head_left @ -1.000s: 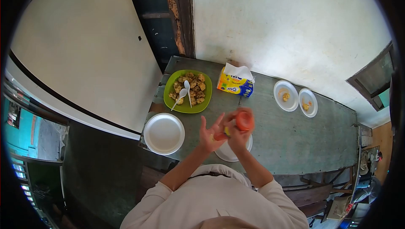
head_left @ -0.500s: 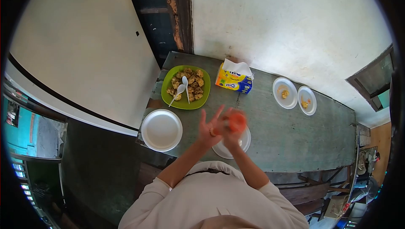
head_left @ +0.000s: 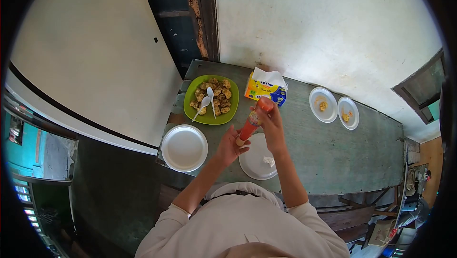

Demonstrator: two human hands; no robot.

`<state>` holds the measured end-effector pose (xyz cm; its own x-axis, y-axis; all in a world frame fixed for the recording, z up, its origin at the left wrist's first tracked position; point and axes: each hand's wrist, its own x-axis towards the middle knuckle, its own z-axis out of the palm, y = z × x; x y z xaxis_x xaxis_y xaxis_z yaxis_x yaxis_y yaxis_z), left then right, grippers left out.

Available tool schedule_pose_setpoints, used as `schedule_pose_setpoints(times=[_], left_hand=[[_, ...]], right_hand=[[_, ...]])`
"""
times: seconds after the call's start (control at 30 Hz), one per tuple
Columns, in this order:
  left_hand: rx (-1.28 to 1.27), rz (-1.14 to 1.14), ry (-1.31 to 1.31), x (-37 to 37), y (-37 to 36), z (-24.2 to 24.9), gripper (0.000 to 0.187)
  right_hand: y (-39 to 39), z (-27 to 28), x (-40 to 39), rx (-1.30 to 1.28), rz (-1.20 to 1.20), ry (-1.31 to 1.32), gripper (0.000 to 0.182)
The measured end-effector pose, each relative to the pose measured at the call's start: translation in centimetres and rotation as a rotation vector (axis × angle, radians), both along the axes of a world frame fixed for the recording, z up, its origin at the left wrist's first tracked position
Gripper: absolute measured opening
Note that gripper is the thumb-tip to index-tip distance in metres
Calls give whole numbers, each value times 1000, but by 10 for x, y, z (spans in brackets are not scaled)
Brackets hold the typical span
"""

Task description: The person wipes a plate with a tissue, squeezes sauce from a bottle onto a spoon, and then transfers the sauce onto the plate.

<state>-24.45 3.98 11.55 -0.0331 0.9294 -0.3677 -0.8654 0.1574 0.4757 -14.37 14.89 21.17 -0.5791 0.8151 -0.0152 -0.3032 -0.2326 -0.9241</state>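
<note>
A red bottle [head_left: 251, 126] is tilted between my hands, its base up and to the right, its narrow end down and to the left. My right hand [head_left: 272, 124] is wrapped round the bottle's wide upper part. At the narrow end, my left hand [head_left: 231, 146] has its fingers round the pale cap. Under the bottle lies a white plate [head_left: 253, 161] with a crumpled white piece [head_left: 269, 161] on it. Left of my left hand is a stack of white plates [head_left: 184, 148].
A green plate [head_left: 191, 111] holds browned food pieces and two white spoons [head_left: 210, 95]. Behind the bottle stands a yellow and blue tissue pack [head_left: 264, 88]. Two white plates [head_left: 316, 115] [head_left: 353, 124] with food scraps sit at the right, near the wall.
The bottle, blurred before, is now held still and tilted. My left hand, spread apart before, has closed round its narrow end. My right hand has moved up and right.
</note>
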Motion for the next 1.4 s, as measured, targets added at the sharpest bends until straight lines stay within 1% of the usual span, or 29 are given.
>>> schedule_pose_setpoints(times=[0.07,0.1,0.13,0.17,0.23,0.27,0.37,0.47,0.57,0.67,0.77,0.87,0.97,1.07,1.13,1.23,1.33,1.37,1.4], left_hand=[[-62,111,-145,8,0,3,55],[-29,216,-112,11,-1,0,56],[6,321,-78,15,0,-6,57],[42,424,-44,17,0,-10,57],[95,506,556,19,-3,-13,60],[123,540,860,18,-4,-13,61],[313,412,1128,1,-19,-20,57],[258,279,1554,-8,-23,-20,59],[88,222,1574,-21,-22,-55,56],[100,399,1746,-32,-16,-65,49],[-10,496,1442,-49,-15,-85,44],[-97,478,1502,-63,-20,-92,46],[-97,482,1542,-69,-22,-103,48],[-121,441,1613,-68,-20,-96,50],[-125,443,1597,-68,-18,-95,51],[-118,448,1582,-67,-17,-95,55],[-152,433,1553,-66,-17,-95,62],[-172,424,1539,-65,-18,-95,65],[-182,445,1590,-64,-19,-93,66]], right_hand=[[-21,5,4,351,-43,-76,49],[-31,6,5,525,-66,-115,52],[-37,6,5,786,-99,-238,56],[-39,1,2,825,-58,-295,54],[-39,-20,-5,901,24,-406,52],[-38,-31,-8,977,-22,-454,50],[-39,-54,-11,896,-2,-481,50],[-41,-76,-14,733,64,-434,51],[-42,-80,-14,649,184,-467,50],[-47,-89,-7,748,82,-449,48],[-47,-104,12,676,45,-471,45],[-45,-109,37,471,21,-523,41],[-41,-117,60,342,-33,-575,38],[-39,-130,80,322,-98,-603,36],[-39,-132,88,301,-134,-607,35],[-38,-140,101,301,-134,-678,34],[-40,-148,111,373,-146,-739,34],[-40,-152,116,439,-125,-770,35],[-41,-154,119,504,-103,-801,36]])
